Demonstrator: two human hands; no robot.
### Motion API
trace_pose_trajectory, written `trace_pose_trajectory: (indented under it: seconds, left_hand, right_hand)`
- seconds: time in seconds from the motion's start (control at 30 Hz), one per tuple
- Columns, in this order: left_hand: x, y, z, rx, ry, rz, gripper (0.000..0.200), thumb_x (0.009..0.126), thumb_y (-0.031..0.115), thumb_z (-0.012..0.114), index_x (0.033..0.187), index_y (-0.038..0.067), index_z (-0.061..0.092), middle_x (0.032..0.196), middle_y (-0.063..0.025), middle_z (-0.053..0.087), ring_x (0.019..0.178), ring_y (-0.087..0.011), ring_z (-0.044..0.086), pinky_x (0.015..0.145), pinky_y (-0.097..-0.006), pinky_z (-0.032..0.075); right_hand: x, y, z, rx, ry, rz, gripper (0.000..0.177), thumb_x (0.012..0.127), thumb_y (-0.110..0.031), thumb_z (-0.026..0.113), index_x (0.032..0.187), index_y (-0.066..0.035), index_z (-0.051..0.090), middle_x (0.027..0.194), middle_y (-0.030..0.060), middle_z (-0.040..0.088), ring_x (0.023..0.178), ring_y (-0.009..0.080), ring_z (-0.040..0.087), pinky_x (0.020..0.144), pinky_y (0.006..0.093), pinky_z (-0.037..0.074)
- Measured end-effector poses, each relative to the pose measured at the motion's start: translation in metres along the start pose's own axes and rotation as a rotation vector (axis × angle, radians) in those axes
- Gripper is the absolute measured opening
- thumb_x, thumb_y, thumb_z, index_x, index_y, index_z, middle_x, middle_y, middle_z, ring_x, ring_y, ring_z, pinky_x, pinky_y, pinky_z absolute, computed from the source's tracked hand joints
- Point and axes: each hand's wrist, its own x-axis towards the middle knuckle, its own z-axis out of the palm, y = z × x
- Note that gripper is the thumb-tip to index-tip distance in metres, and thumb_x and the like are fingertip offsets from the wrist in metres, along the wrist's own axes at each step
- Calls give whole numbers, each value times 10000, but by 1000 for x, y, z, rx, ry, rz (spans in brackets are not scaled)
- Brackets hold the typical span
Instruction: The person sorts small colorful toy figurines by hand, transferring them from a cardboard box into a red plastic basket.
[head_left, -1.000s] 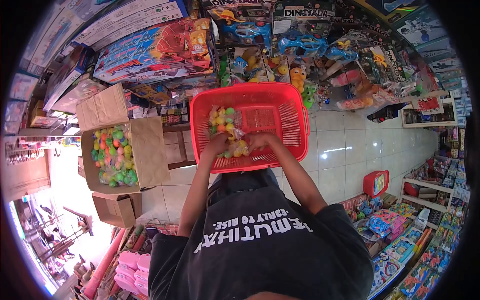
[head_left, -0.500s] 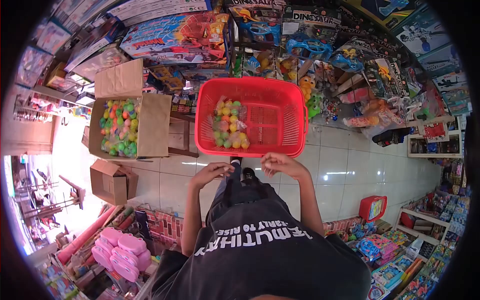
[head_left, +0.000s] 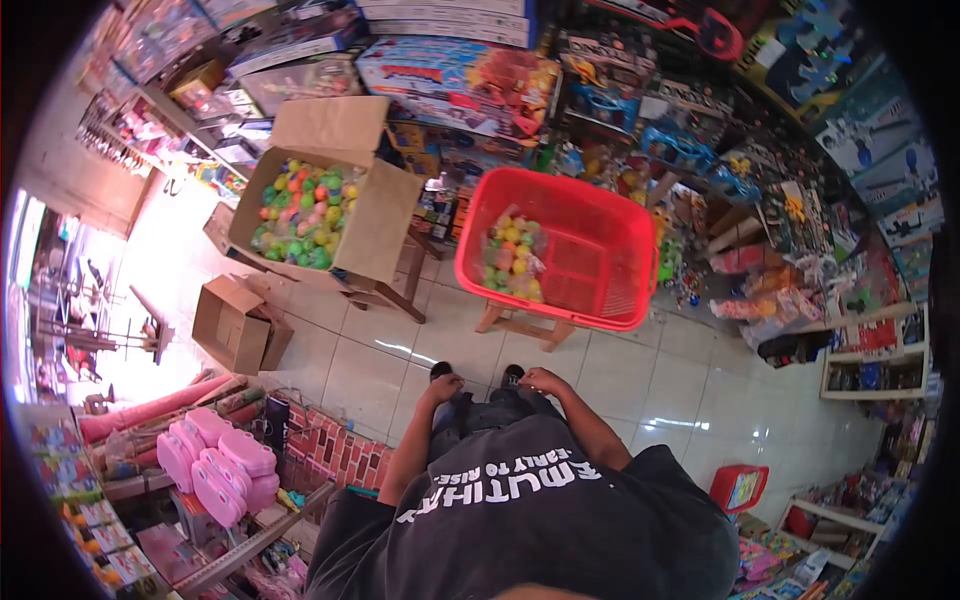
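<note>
My left hand (head_left: 442, 388) is low beside my left thigh, its fingers curled in. On the other side, my right hand (head_left: 543, 381) is also closed, close to the dark trousers (head_left: 490, 410). Whether either hand pinches the cloth or anything else, I cannot make out. Ahead and to the right, apart from both hands, a red plastic basket (head_left: 640, 262) rests on a wooden stool (head_left: 525, 326). Clear bags of colourful small balls (head_left: 515, 250) lie in its left side. An open cardboard box (head_left: 378, 220) at the left holds many more of these balls (head_left: 308, 210).
A smaller cardboard box (head_left: 230, 322) sits on the tiled floor at the left. Boxed toys (head_left: 455, 85) line the shelves ahead. Pink cases (head_left: 218, 462) stand near my left side, and a red toy case (head_left: 740, 488) is at the right.
Both hands have come down from beside the basket's near edge to my thighs, and their fingers have closed. The view has shifted and turned; basket and box appear farther off.
</note>
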Motion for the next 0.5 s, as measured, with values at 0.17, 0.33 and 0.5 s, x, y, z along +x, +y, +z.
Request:
trace_pose_trajectory:
  seconds: [0.17, 0.33, 0.5]
  left_hand:
    - [-30, -50, -24, -361, 122, -197, 321, 786, 232, 556, 988, -10, 617, 816, -100, 639, 773, -164, 594, 718, -293, 467]
    - [-64, -101, -74, -384, 141, -302, 301, 791, 250, 563, 949, 0, 623, 810, -92, 635, 758, -165, 588, 707, -299, 462]
    - [-75, -162, -133, -354, 176, -267, 334, 792, 303, 572, 951, 14, 625, 782, -105, 635, 755, -185, 591, 724, -315, 461]
  right_hand:
    - [12, -1, 0, 104, 99, 136, 287, 780, -310, 597, 961, -91, 556, 899, 72, 601, 730, 182, 581, 634, 342, 483]
    - [56, -24, 41, 205, 245, 233, 225, 781, -282, 577, 914, -101, 565, 842, 50, 606, 697, 160, 578, 591, 347, 478]
    - [89, -106, 116, 110, 290, 6, 218, 767, -259, 596, 897, -87, 572, 780, 26, 606, 664, 107, 566, 523, 248, 441]
